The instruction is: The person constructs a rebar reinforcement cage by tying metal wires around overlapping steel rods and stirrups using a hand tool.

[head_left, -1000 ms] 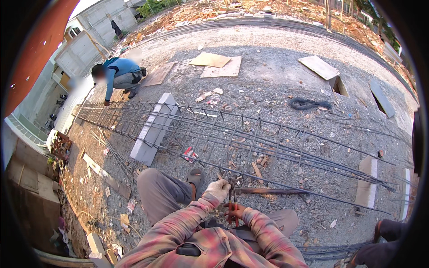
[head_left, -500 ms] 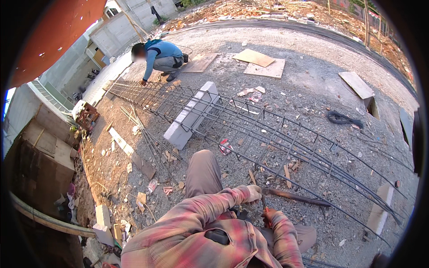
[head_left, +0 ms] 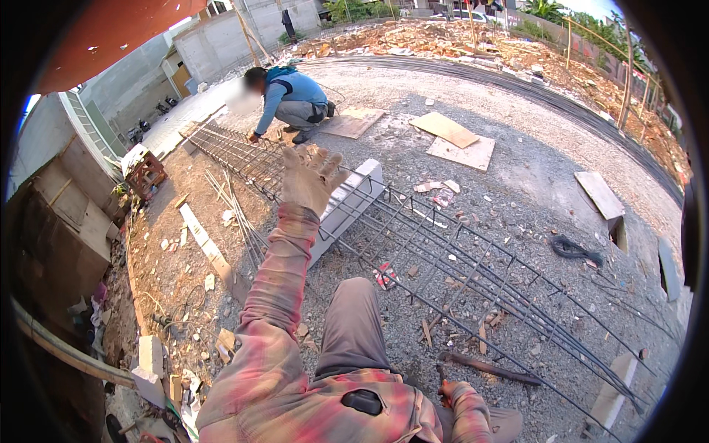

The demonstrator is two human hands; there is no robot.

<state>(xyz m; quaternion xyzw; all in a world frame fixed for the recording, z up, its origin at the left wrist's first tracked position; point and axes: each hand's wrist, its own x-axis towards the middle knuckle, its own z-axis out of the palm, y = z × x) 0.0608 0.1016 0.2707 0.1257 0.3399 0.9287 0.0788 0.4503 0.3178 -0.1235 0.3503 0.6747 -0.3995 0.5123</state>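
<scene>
Your left hand [head_left: 310, 186] is raised with fingers spread, holding nothing, in front of the rebar cage [head_left: 443, 255], while your right hand [head_left: 458, 393] grasps a red-handled tool [head_left: 443, 373] near the cage's near edge.

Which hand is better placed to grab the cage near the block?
Probably your left hand: open, raised in front of the cage. Your right hand is lower, holding a red-handled tool.

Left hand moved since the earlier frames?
Yes: the left hand went up and leftward, from below right of the long pale block to overlapping its left side in view.
</scene>
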